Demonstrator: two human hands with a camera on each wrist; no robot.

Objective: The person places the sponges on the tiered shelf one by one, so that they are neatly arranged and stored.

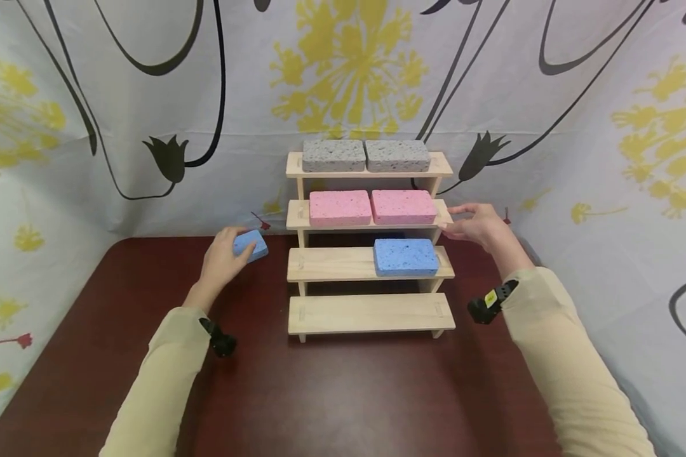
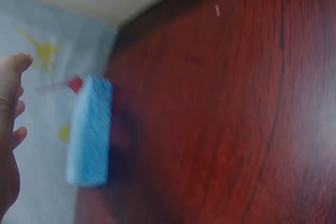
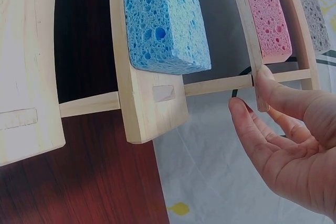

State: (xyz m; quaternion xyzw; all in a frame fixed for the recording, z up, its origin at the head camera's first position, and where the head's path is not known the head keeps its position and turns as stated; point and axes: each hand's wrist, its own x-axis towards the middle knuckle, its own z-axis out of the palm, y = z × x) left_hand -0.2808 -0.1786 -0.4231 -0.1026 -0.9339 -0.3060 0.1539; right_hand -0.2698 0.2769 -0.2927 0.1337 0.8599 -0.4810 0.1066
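At the table's back left, my left hand [image 1: 221, 259] is right at a blue sponge [image 1: 253, 245] and overlaps it in the head view. The left wrist view shows the thumb and fingertips spread, with a gap between them and the blurred blue sponge [image 2: 92, 135]. My right hand [image 1: 476, 223] pinches the right end of the second shelf from the top of a wooden tiered rack [image 1: 371, 314]. In the right wrist view, the thumb [image 3: 266, 80] lies on one side of that board, fingers on the other.
Two grey sponges [image 1: 333, 156] sit on the top shelf and two pink sponges [image 1: 340, 207] on the second. Another blue sponge [image 1: 406, 257] is at the right of the third shelf. The dark red table [image 1: 354, 393] meets a patterned cloth [image 1: 251, 114] behind.
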